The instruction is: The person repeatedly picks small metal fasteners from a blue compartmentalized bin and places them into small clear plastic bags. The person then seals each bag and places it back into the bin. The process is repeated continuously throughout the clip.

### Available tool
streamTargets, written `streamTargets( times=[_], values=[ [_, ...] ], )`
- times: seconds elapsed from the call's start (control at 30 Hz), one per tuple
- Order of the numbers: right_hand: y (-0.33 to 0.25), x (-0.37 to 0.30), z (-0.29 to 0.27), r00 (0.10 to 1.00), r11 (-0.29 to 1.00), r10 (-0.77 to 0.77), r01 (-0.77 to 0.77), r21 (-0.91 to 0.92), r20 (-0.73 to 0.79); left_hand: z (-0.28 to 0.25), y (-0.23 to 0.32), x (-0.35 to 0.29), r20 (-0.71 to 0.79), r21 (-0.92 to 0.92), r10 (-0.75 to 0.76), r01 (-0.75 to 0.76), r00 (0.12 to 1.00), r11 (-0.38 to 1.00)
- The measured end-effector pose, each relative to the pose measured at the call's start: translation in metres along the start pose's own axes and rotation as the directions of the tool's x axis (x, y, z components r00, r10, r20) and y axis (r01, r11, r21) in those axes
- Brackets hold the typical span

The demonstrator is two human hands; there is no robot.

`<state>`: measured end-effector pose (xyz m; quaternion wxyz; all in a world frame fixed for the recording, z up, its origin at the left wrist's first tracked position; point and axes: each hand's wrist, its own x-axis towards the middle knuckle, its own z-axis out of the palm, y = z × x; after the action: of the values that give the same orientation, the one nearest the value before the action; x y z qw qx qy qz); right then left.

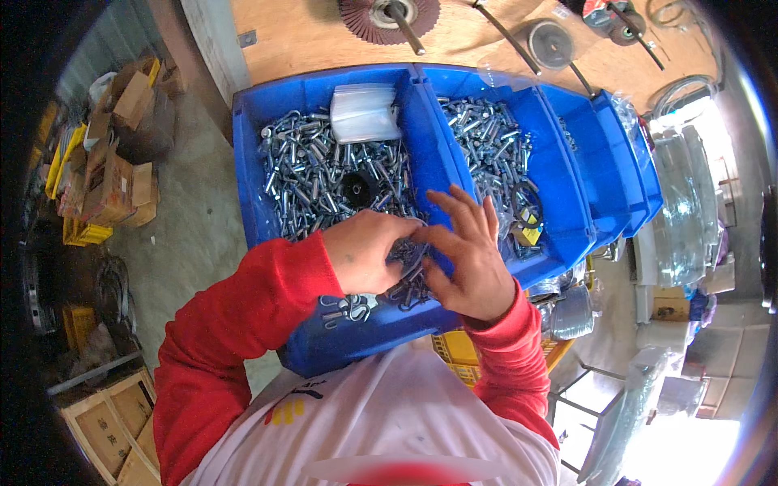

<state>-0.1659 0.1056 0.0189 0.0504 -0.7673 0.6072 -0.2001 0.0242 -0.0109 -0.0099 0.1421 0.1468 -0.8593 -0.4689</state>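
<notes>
Over the front of the nearest blue bin [442, 170] my two hands meet at a small clear plastic bag [409, 257] with dark metal pieces showing through it. My left hand [365, 251] is closed, its fingers curled at the bag's upper left edge. On the other side, my right hand [474, 263] has its index finger and thumb at the bag, while the other fingers stretch upward. The bin holds many loose silver bolts [304, 162]. A stack of clear bags [365, 113] lies on them, and a round black piece [356, 189] sits among them.
More blue bins run to the right; the adjoining one holds bolts [490, 146] and a small yellow item [528, 235]. Several metal hooks [348, 308] lie at the near bin's front. Behind stands a wooden board [300, 49] with rods and a flap disc [377, 20]. Cardboard boxes [109, 182] stand left.
</notes>
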Motion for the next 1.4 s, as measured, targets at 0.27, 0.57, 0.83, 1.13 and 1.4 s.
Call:
streamTargets(
  times=[0.27,0.57,0.83,1.13,1.4],
  values=[
    [0.017,-0.010,-0.012,0.995,0.963,-0.100,0.098,-0.251,0.002,-0.023,0.018,-0.018,0.129,0.454,0.095,-0.144,0.987,0.879],
    [0.015,-0.017,-0.029,0.973,0.974,-0.125,0.158,0.164,-0.194,-0.034,0.043,-0.031,-0.085,0.388,0.241,-0.190,0.967,0.902],
    [0.006,-0.028,0.017,0.910,0.833,0.343,-0.180,0.523,-0.234,-0.022,0.012,-0.043,-0.176,0.113,0.000,0.021,0.984,0.993],
    [-0.018,-0.025,0.034,0.978,0.950,0.140,-0.089,0.300,-0.153,-0.027,0.025,-0.051,-0.172,0.232,0.111,-0.069,0.979,0.970],
    [-0.035,-0.026,0.038,0.895,0.613,0.386,-0.066,0.788,-0.225,-0.046,0.063,-0.047,-0.169,0.380,0.182,-0.106,0.969,0.919]
  ],
)
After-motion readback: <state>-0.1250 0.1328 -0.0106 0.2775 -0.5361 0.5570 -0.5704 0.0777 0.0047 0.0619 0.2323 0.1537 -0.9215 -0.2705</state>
